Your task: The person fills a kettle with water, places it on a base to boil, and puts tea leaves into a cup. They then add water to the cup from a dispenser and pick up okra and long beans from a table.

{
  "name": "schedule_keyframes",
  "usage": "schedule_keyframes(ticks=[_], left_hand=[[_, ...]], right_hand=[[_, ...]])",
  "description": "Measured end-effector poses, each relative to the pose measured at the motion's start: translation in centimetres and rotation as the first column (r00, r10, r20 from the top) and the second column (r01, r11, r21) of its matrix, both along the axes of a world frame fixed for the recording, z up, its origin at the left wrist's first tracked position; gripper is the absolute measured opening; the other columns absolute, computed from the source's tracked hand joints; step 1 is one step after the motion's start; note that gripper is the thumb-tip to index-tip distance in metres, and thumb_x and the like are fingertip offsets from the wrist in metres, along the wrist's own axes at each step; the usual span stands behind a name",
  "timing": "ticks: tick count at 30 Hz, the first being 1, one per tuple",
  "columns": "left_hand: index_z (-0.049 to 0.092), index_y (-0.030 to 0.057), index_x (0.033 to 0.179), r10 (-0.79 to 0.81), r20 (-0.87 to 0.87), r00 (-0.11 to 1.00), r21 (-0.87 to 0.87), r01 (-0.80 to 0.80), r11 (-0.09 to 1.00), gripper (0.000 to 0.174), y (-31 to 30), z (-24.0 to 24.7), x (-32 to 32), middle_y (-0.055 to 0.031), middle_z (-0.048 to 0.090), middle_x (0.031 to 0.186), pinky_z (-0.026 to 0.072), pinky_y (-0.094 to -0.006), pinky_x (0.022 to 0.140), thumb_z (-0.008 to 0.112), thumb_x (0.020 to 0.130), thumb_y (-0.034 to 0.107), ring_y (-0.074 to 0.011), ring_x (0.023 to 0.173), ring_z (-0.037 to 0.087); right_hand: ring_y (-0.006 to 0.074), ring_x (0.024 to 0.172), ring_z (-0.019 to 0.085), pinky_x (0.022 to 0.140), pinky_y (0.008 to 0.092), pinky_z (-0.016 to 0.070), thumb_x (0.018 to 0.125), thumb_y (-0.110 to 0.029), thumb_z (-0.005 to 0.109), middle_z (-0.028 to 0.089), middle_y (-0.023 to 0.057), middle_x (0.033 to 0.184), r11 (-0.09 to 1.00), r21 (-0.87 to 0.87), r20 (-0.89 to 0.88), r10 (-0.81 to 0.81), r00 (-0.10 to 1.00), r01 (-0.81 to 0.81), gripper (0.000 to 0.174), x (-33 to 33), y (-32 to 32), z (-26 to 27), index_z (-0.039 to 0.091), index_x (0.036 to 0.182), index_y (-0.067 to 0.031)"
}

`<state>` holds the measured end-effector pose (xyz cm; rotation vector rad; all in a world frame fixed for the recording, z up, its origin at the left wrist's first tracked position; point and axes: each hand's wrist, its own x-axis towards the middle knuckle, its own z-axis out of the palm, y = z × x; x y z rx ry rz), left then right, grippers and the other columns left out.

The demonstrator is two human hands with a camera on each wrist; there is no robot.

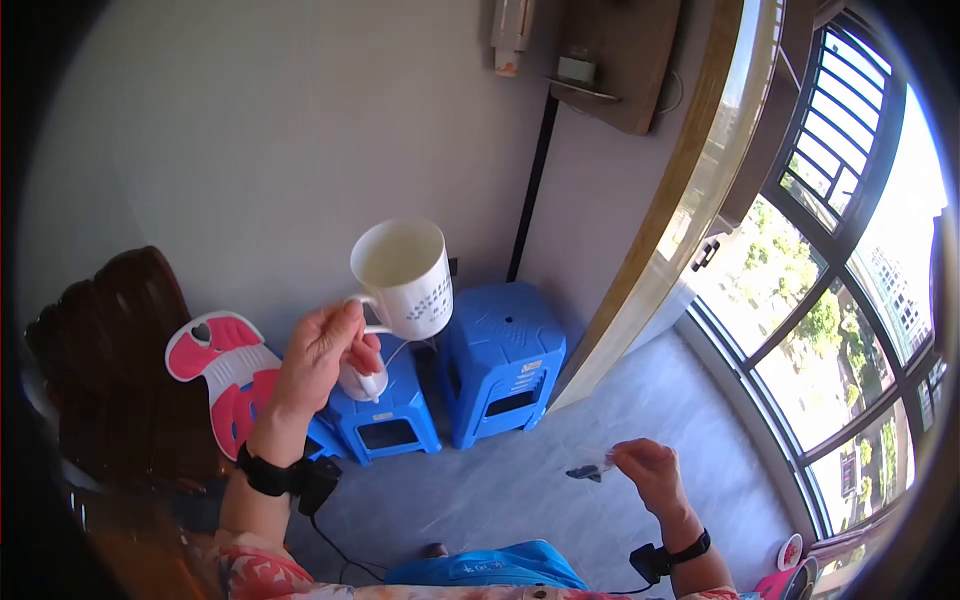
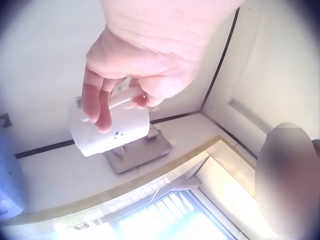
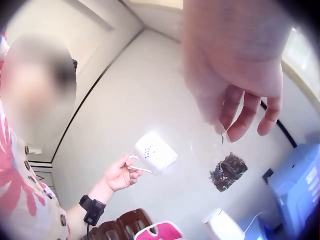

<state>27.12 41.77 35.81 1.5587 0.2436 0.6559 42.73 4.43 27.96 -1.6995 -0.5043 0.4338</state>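
Pale grey wall [image 1: 280,150] closes the far side of a narrow room with a grey floor [image 1: 520,480], and a tall barred window [image 1: 850,300] runs down the right, bright with daylight and green trees. Against the wall stand two blue plastic stools: the larger blue stool [image 1: 505,360] to the right, the smaller blue stool [image 1: 385,420] just left of it with a small white rounded appliance [image 1: 365,383] on top. Further left are a pink and white plastic fan-shaped piece [image 1: 225,375] and a dark brown wooden chair back [image 1: 110,370].

Raised at the left, in front of the wall and above the small stool, the left hand [image 1: 320,355] holds a white ceramic mug with a grey dotted pattern [image 1: 405,275]. Its fingers [image 2: 92,100] are curled through and around the handle, with the thumb against it. The mug is in the air, tilted so its mouth faces up and towards the person, and touches nothing but that hand. A black wrist strap [image 1: 265,475] sits on that arm.

Lower and nearer on the right, the right hand [image 1: 650,470] pinches a small clear plastic packet of dark dried leaves [image 1: 590,468] between thumb and fingertips, the other fingers loosely bent. In the right wrist view the packet [image 3: 228,171] hangs just under the fingertips [image 3: 235,127], well apart from the mug [image 3: 155,152]
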Motion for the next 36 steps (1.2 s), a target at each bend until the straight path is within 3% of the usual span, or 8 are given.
schedule_keyframes(ticks=[4, 10, 15, 20, 24, 25, 27, 36], left_hand=[[0.048, 0.0089, 0.073, -0.041, 0.061, 0.997, 0.016, 0.040, 0.999, 0.036, 2.1, 3.0, 10.0, -0.0096, 0.058, 0.066, 0.0471, -0.0239, 0.046, 0.042, 0.093, 0.039, -0.0153, 0.052, 0.060], [0.049, 0.0095, 0.073, -0.032, 0.048, 0.998, 0.005, 0.031, 0.999, 0.036, 1.5, 3.0, 19.7, -0.0101, 0.059, 0.066, 0.0472, -0.0255, 0.047, 0.045, 0.092, 0.040, -0.0161, 0.052, 0.060], [0.050, 0.0092, 0.076, -0.098, -0.102, 0.990, -0.159, 0.081, 0.984, 0.032, -0.4, -2.9, 24.0, -0.0101, 0.061, 0.071, 0.0476, -0.0241, 0.051, 0.044, 0.093, 0.036, -0.0160, 0.059, 0.062], [0.056, 0.0037, 0.086, -0.152, -0.271, 0.951, -0.312, 0.063, 0.948, 0.030, -0.5, -15.8, 28.7, -0.0086, 0.061, 0.075, 0.0492, -0.0242, 0.055, 0.048, 0.092, 0.032, -0.0174, 0.065, 0.063], [0.058, 0.0021, 0.093, -0.158, -0.372, 0.915, -0.383, 0.004, 0.924, 0.028, -0.1, -26.3, 31.5, -0.0059, 0.059, 0.076, 0.0484, -0.0248, 0.057, 0.051, 0.091, 0.029, -0.0163, 0.068, 0.062], [0.059, 0.0017, 0.083, -0.130, -0.365, 0.922, -0.406, -0.031, 0.913, 0.027, -0.1, -28.3, 32.0, -0.0035, 0.058, 0.069, 0.0469, -0.0219, 0.055, 0.053, 0.089, 0.027, -0.0129, 0.062, 0.060], [0.059, 0.0025, 0.087, -0.120, -0.409, 0.904, -0.438, -0.079, 0.896, 0.026, 0.1, -30.6, 32.7, -0.0035, 0.058, 0.073, 0.0469, -0.0219, 0.054, 0.053, 0.089, 0.028, -0.0125, 0.065, 0.061], [0.055, 0.0035, 0.099, -0.105, -0.487, 0.867, -0.421, -0.128, 0.898, 0.030, 1.0, -33.9, 34.3, -0.0063, 0.059, 0.090, 0.0454, -0.0272, 0.066, 0.051, 0.090, 0.032, -0.0163, 0.083, 0.060]], right_hand=[[0.0115, 0.076, 0.060, 0.072, 0.0235, 0.0482, 0.080, 0.000, 0.062, 0.064, 0.0069, 0.080, 0.984, 0.073, -0.063, -0.159, 0.985, 0.163, 0.007, 4.4, -2.4, -0.4, 0.064, 0.086, 0.0031], [0.0144, 0.076, 0.061, 0.074, 0.0268, 0.0493, 0.080, -0.003, 0.062, 0.065, 0.0078, 0.079, 0.982, 0.057, -0.027, -0.180, 0.983, 0.181, 0.008, 14.6, -3.2, -0.4, 0.064, 0.085, 0.0028], [0.0109, 0.079, 0.059, 0.074, 0.0236, 0.0472, 0.083, -0.006, 0.060, 0.064, 0.0060, 0.082, 1.000, 0.008, 0.088, -0.028, 0.996, 0.027, 0.010, 21.6, 0.0, 0.9, 0.063, 0.088, 0.0026], [0.0101, 0.076, 0.058, 0.072, 0.0224, 0.0460, 0.084, -0.007, 0.061, 0.064, 0.0043, 0.080, 0.997, 0.011, 0.013, 0.071, 0.997, -0.071, 0.009, 24.7, 3.3, -1.8, 0.065, 0.089, -0.0007], [0.0085, 0.073, 0.056, 0.069, 0.0221, 0.0456, 0.083, -0.010, 0.064, 0.063, 0.0028, 0.077, 0.997, -0.024, -0.004, -0.072, 0.997, 0.072, 0.011, 26.8, 4.1, -2.4, 0.065, 0.088, -0.0009], [0.0085, 0.073, 0.056, 0.069, 0.0221, 0.0456, 0.083, -0.010, 0.064, 0.063, 0.0028, 0.077, 0.991, -0.028, 0.027, -0.128, 0.991, 0.129, 0.011, 27.6, 3.7, -2.3, 0.065, 0.088, -0.0009], [0.0071, 0.068, 0.054, 0.064, 0.0215, 0.0448, 0.083, -0.013, 0.064, 0.061, 0.0013, 0.073, 0.976, -0.098, 0.061, -0.187, 0.980, 0.192, 0.013, 29.1, 2.5, -1.7, 0.065, 0.088, -0.0009], [0.0090, 0.065, 0.059, 0.059, 0.0233, 0.0498, 0.084, -0.020, 0.063, 0.063, 0.0036, 0.074, 0.918, 0.102, -0.022, -0.382, 0.924, 0.382, 0.018, 37.4, -3.3, 0.8, 0.063, 0.089, -0.0027]])
